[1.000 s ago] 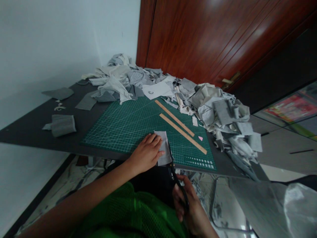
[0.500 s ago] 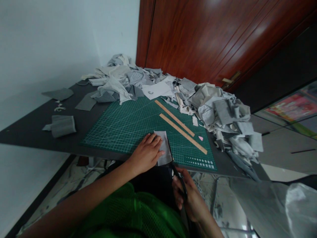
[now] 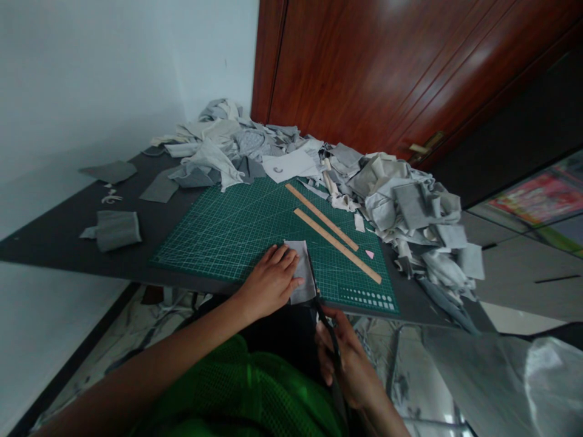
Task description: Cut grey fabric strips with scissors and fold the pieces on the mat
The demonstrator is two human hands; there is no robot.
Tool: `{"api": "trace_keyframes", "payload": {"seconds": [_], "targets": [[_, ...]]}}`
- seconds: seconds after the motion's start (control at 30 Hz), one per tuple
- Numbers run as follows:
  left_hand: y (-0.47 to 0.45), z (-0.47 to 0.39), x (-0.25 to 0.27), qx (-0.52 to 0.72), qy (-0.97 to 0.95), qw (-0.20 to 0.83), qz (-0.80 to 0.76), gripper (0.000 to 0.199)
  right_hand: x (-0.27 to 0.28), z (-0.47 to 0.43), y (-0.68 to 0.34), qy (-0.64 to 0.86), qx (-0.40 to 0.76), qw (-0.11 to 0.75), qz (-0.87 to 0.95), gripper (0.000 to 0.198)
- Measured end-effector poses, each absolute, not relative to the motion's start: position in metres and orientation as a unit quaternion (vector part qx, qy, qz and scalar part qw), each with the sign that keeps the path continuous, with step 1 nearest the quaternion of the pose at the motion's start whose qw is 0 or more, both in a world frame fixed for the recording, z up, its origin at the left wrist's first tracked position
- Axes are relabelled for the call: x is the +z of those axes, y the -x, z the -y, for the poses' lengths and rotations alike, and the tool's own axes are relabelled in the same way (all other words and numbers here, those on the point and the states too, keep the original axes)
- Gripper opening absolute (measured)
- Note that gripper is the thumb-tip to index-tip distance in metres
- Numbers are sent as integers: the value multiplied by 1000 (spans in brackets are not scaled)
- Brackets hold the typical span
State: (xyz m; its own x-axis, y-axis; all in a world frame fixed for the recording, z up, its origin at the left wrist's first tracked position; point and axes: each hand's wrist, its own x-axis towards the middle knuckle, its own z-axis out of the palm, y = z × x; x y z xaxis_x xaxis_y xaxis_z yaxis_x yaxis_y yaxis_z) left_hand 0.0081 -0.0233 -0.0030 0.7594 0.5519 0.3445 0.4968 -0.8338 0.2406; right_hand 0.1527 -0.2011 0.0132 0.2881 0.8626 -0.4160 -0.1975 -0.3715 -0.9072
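Pressed flat on a small grey fabric piece (image 3: 304, 284) is my left hand (image 3: 272, 279), its fingers stretched out over the left part of the cloth. The fabric lies at the front edge of a green cutting mat (image 3: 228, 230). My right hand (image 3: 341, 352) grips the black handles of a pair of scissors (image 3: 326, 320) just off the table's front edge. Their blades run along the right edge of the fabric, pointing away from me. How far the blades are apart is too fine to make out.
Two wooden rulers (image 3: 337, 246) and a pink chalk piece (image 3: 369, 254) lie on the mat. Heaps of grey and white fabric scraps (image 3: 401, 194) line the back and right of the dark table (image 3: 59, 224). A folded grey cloth (image 3: 118, 230) rests at left.
The scissors' handles and the fingers of my right hand have shifted slightly. My left hand and the fabric stay in place.
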Motion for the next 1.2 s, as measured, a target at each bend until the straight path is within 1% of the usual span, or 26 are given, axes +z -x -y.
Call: {"api": "trace_keyframes", "payload": {"seconds": [0.23, 0.6, 0.83, 1.2], "targets": [[-8, 23, -4, 201, -935, 67, -283, 50, 11, 201, -154, 622, 537, 508, 259, 60], [-7, 23, -5, 198, -936, 60, -284, 52, 17, 200, -154, 620, 543, 504, 259, 65], [-8, 23, -4, 197, -936, 66, -284, 52, 17, 196, -156, 620, 560, 504, 221, 65], [-7, 23, -3, 192, -937, 71, -283, 52, 20, 199, -158, 624, 552, 497, 244, 63]]}}
